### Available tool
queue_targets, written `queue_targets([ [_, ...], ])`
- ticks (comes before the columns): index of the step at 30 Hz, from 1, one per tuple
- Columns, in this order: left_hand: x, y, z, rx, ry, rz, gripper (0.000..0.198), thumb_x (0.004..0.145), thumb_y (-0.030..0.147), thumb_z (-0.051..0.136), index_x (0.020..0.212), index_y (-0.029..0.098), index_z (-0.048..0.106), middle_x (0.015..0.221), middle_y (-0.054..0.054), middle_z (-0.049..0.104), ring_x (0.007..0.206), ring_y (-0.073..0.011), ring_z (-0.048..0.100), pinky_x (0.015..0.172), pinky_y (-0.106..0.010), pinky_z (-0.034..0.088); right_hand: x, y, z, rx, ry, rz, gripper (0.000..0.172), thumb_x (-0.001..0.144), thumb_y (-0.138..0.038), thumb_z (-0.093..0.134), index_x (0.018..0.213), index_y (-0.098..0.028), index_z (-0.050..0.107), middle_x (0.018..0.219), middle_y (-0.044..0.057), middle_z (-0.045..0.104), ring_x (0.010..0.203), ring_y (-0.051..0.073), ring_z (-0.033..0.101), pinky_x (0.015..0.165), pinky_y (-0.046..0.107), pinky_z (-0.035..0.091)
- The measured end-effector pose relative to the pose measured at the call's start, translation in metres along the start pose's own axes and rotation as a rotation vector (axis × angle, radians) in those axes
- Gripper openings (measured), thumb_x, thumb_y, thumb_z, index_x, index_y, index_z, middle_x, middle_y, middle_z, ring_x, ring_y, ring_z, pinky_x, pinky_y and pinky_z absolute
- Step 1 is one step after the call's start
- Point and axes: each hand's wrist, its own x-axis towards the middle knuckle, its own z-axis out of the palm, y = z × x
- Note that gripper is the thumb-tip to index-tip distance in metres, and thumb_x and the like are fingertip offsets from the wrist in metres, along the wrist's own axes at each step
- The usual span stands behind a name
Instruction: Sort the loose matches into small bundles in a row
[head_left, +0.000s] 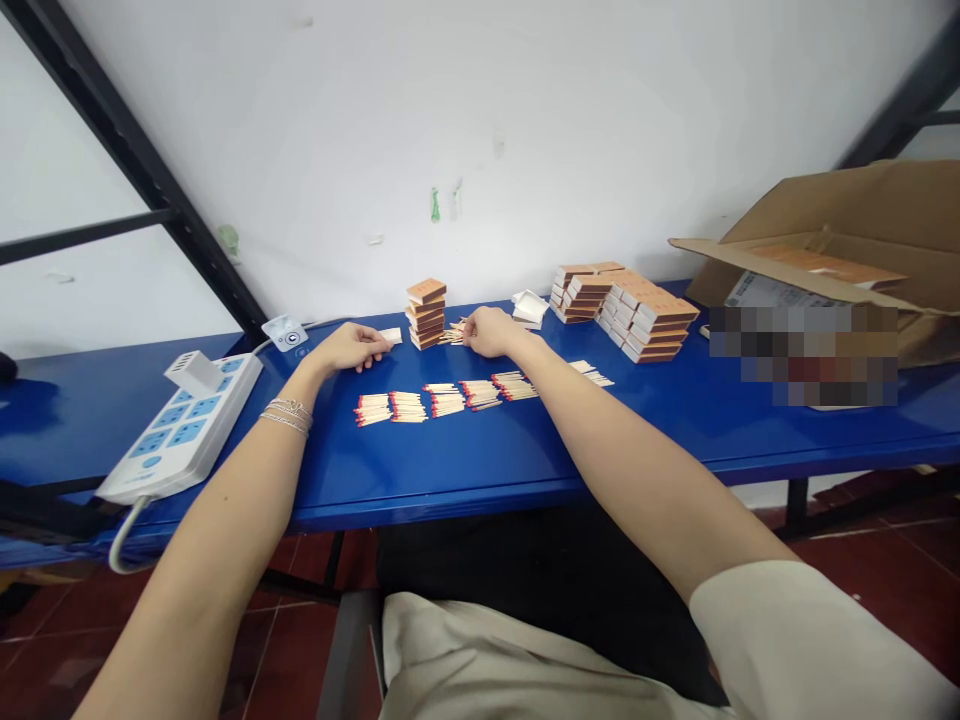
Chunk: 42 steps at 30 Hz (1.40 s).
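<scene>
My left hand (355,347) rests on the blue table, its bent fingers closed at the edge of a small white tray (391,337). My right hand (489,332) reaches over a loose pile of matches (453,333), fingertips pinched at its right side. Between the hands rises a stack of matchboxes (427,314). Nearer me lie several groups of red-tipped matches (409,406) in a row; my right forearm passes over the row's right part. White empty trays (529,308) sit just behind my right hand.
Many matchboxes (630,308) are piled at the back right. Beyond them stands an open cardboard box (847,220). A white power strip (184,425) with a plugged adapter lies left, near black shelf posts. The wall is close behind.
</scene>
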Motion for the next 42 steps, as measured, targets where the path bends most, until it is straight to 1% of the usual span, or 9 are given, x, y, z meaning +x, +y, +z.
queue_targets([
  [4, 0.000, 0.000, 0.000, -0.008, 0.004, -0.009, 0.020, 0.073, 0.030, 0.074, 0.069, 0.013, 0.066, 0.055, 0.001, 0.056, 0.044, -0.0073, 0.047, 0.040, -0.021, 0.036, -0.003, -0.006, -0.008, -0.046, 0.003, 0.019, 0.017, 0.080, -0.015, 0.057, 0.089, -0.016, 0.071, 0.102, 0.013, 0.073, 0.099, 0.028, 0.065, 0.088, 0.037, 0.047],
  [8, 0.002, -0.002, 0.001, -0.025, 0.010, -0.015, 0.019, 0.072, 0.029, 0.075, 0.067, 0.013, 0.065, 0.055, 0.001, 0.058, 0.042, -0.0072, 0.046, 0.040, -0.022, 0.036, -0.008, -0.009, -0.018, 0.011, 0.014, -0.034, 0.019, 0.080, -0.013, 0.056, 0.090, -0.014, 0.072, 0.098, 0.013, 0.073, 0.091, 0.024, 0.065, 0.082, 0.032, 0.047],
  [13, 0.001, -0.001, 0.002, -0.024, 0.012, -0.026, 0.019, 0.073, 0.028, 0.075, 0.066, 0.014, 0.065, 0.054, 0.001, 0.058, 0.041, -0.0071, 0.045, 0.039, -0.022, 0.035, -0.018, 0.007, -0.023, 0.142, 0.040, -0.162, 0.034, 0.082, -0.011, 0.052, 0.112, -0.011, 0.068, 0.088, 0.010, 0.072, 0.076, 0.018, 0.063, 0.072, 0.027, 0.046],
  [19, -0.001, 0.001, 0.003, -0.022, 0.016, -0.032, 0.017, 0.074, 0.027, 0.073, 0.066, 0.013, 0.066, 0.055, 0.001, 0.058, 0.042, -0.0074, 0.046, 0.040, -0.023, 0.035, -0.026, 0.020, -0.008, 0.465, -0.011, -0.173, 0.008, 0.076, -0.017, 0.061, 0.083, -0.014, 0.064, 0.080, 0.006, 0.070, 0.068, 0.014, 0.060, 0.064, 0.025, 0.046],
  [23, -0.001, 0.000, 0.002, -0.015, 0.015, -0.030, 0.018, 0.074, 0.027, 0.073, 0.067, 0.013, 0.065, 0.055, 0.001, 0.057, 0.042, -0.0070, 0.045, 0.040, -0.022, 0.034, -0.029, 0.017, 0.004, 0.620, 0.049, -0.278, 0.006, 0.070, -0.017, 0.063, 0.073, -0.017, 0.057, 0.070, 0.002, 0.066, 0.063, 0.012, 0.058, 0.062, 0.025, 0.046],
  [26, 0.000, -0.002, 0.002, -0.021, 0.003, -0.027, 0.019, 0.074, 0.030, 0.073, 0.068, 0.014, 0.065, 0.056, 0.001, 0.057, 0.042, -0.0066, 0.044, 0.040, -0.021, 0.034, -0.030, 0.018, 0.005, 0.577, 0.052, -0.331, 0.007, 0.066, -0.017, 0.064, 0.071, -0.018, 0.059, 0.069, 0.001, 0.066, 0.063, 0.013, 0.059, 0.063, 0.027, 0.047],
  [33, 0.004, -0.006, 0.000, -0.020, -0.008, -0.025, 0.025, 0.069, 0.037, 0.076, 0.070, 0.014, 0.066, 0.057, 0.001, 0.057, 0.044, -0.0071, 0.045, 0.039, -0.020, 0.034, -0.034, 0.021, -0.003, 0.482, -0.054, -0.404, 0.012, 0.067, -0.015, 0.064, 0.079, -0.017, 0.066, 0.078, 0.004, 0.072, 0.073, 0.016, 0.066, 0.068, 0.028, 0.051],
  [38, 0.001, 0.000, -0.001, -0.006, -0.007, -0.034, 0.028, 0.068, 0.040, 0.077, 0.068, 0.014, 0.066, 0.057, 0.001, 0.056, 0.043, -0.0065, 0.044, 0.039, -0.020, 0.035, -0.043, 0.014, -0.006, 0.404, -0.046, -0.430, 0.019, 0.068, -0.009, 0.061, 0.084, -0.015, 0.070, 0.078, 0.005, 0.073, 0.071, 0.015, 0.066, 0.067, 0.026, 0.050],
  [42, 0.001, -0.001, -0.001, -0.004, -0.008, -0.026, 0.029, 0.067, 0.041, 0.078, 0.069, 0.015, 0.066, 0.057, 0.001, 0.056, 0.044, -0.0068, 0.044, 0.039, -0.020, 0.035, -0.047, 0.013, -0.009, 0.358, -0.039, -0.461, 0.016, 0.070, -0.010, 0.060, 0.080, -0.014, 0.072, 0.075, 0.004, 0.072, 0.070, 0.014, 0.064, 0.068, 0.024, 0.048],
])
